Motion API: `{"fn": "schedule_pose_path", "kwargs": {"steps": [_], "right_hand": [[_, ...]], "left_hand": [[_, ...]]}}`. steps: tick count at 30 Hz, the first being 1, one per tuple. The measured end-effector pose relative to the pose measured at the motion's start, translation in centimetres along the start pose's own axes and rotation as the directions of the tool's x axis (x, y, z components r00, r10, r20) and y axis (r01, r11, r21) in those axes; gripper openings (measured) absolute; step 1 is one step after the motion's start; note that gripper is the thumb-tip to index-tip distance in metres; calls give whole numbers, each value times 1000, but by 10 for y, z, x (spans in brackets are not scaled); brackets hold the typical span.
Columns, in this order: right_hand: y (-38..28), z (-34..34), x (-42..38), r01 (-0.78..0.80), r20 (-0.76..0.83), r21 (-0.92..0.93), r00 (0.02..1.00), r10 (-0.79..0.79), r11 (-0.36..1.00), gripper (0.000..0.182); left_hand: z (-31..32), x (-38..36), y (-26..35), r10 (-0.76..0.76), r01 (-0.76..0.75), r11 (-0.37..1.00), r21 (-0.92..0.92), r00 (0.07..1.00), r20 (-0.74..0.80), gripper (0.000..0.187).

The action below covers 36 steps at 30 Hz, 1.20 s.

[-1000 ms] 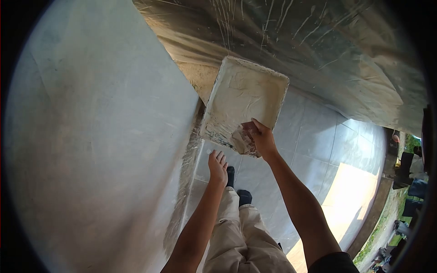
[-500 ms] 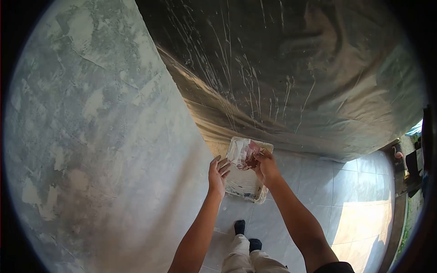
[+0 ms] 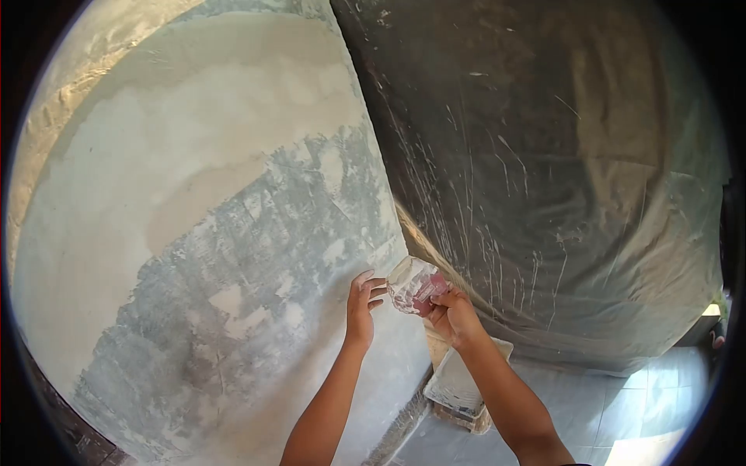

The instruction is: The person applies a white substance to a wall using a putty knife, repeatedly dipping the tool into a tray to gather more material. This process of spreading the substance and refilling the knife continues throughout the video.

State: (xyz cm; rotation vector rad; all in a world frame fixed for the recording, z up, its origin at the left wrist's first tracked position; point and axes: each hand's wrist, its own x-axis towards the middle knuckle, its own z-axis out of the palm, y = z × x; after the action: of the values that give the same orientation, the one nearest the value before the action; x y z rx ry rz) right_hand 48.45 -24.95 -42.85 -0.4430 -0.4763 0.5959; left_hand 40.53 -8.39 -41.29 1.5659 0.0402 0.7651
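Between the thumb and fingers of my right hand (image 3: 457,317) is a flat reddish-pink putty spreader (image 3: 429,295), its far part coated in pale wet filler. My left hand (image 3: 363,304) is open with fingers apart, its fingertips right beside the spreader's left edge. Both hands are held up in front of the wall (image 3: 233,256), which is grey and patchy below and coated in smooth pale filler above. Under my right forearm, a white tray (image 3: 454,380) smeared with filler is partly hidden.
Dark plastic sheeting (image 3: 536,155) with white drips and splashes hangs to the right of the wall edge. Grey floor tiles (image 3: 559,396) lie below, with a sunlit patch at the lower right.
My view has swung up and left, showing more of the wall. Both hands have risen from over the tray to in front of the wall, the spreader still in my right hand.
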Motion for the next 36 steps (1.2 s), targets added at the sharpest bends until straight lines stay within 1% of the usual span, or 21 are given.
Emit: {"fn": "schedule_pose_path", "kwargs": {"steps": [3,5,6,8,11,14,18,20,21,23,24,25,26,27,29,30,31,32,33,34,36], "right_hand": [[-4,45,10,-16,76,24,997,14,1000,38],[-4,71,17,-28,156,38,988,22,999,37],[-6,88,19,-33,193,55,981,22,998,36],[-10,126,17,-56,245,107,969,29,993,34],[-6,168,21,-83,313,124,949,40,989,37],[2,214,17,-63,377,120,926,13,991,37],[11,271,5,-75,439,177,898,-11,981,36],[18,296,-2,-69,447,181,894,-20,981,36],[21,308,-5,-49,446,188,894,-41,981,37],[22,330,-11,-54,459,188,887,-39,981,35],[25,340,-14,-33,470,184,881,-59,982,33],[29,350,-18,-39,479,188,876,-57,981,33],[33,358,-21,0,487,163,870,-81,987,34],[37,367,-24,44,496,139,862,-108,989,35],[45,386,-31,64,509,127,852,-120,990,38],[50,394,-32,82,512,107,850,-125,991,41],[56,402,-30,81,519,106,846,-124,991,41],[63,410,-29,157,530,64,831,-167,986,41],[68,419,-31,232,542,24,814,-208,972,41],[71,427,-35,230,548,28,810,-208,973,41],[72,444,-49,551,545,-151,739,-396,821,41]], "left_hand": [[-20,3,58,112,-110,990,88,993,-27,47],[-37,-1,91,250,-239,954,183,967,-42,42],[-43,-4,110,274,-257,945,203,960,-61,42],[-54,-14,149,394,-345,861,373,917,-61,44],[-76,-27,196,506,-424,771,475,861,-53,41],[-97,-39,242,592,-467,685,560,805,-52,39],[-113,-64,297,656,-482,625,614,750,-80,38],[-122,-77,323,729,-511,509,692,684,-31,33],[-129,-83,333,734,-507,503,700,678,-37,33],[-140,-92,358,742,-448,412,793,671,-6,33],[-150,-97,366,747,-444,403,800,665,-8,33],[-161,-101,375,767,-406,296,864,641,38,32],[-169,-107,384,781,-363,185,913,619,88,31],[-177,-114,394,786,-361,176,916,612,91,31],[-189,-129,418,788,-232,-182,956,547,283,33],[-196,-132,428,791,-227,-186,956,542,283,33],[-204,-135,439,782,-162,-334,929,502,369,34],[-211,-138,451,758,-88,-472,877,467,455,35],[-219,-142,461,752,-54,-497,866,472,461,37],[-227,-145,472,753,-47,-500,865,469,461,37],[-242,-150,491,768,90,-576,813,400,500,39]]}}
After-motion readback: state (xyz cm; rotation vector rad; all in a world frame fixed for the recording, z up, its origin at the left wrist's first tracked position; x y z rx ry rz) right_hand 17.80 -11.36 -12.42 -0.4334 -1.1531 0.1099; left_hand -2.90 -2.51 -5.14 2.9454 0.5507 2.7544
